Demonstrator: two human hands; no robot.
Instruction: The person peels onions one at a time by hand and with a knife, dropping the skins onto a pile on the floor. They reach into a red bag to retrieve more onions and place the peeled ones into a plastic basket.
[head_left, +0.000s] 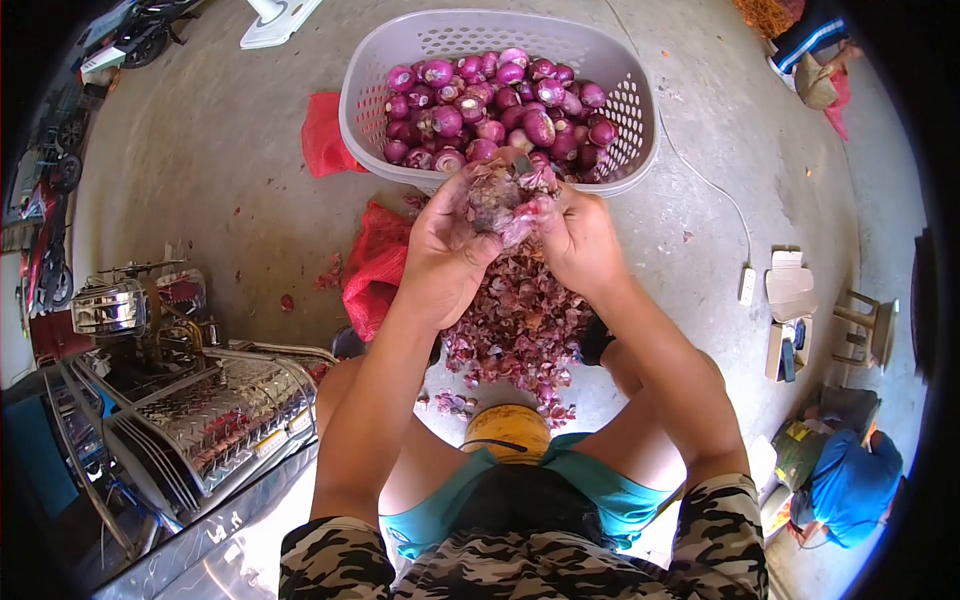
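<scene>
Both hands meet in front of the basket, around a red onion [492, 203] with dull, brownish papery skin. My left hand [447, 240] is closed round the onion from the left. My right hand [583, 238] pinches loose purple onion skin [533, 213] at the onion's right side. A small dark piece shows at the top between the hands; its kind I cannot make out. Just beyond stands a grey plastic basket [362, 100] holding many shiny purple onions [538, 125]. Below the hands, a heap of onion skins [520, 325] covers the floor between my feet.
Red mesh sacks [375, 265] lie left of the skins and beside the basket. A yellow container [508, 432] sits between my legs. Chromed metalwork [220, 400] stands at left. A white cable runs to a power strip [747, 286] at right; other people [855, 485] sit nearby.
</scene>
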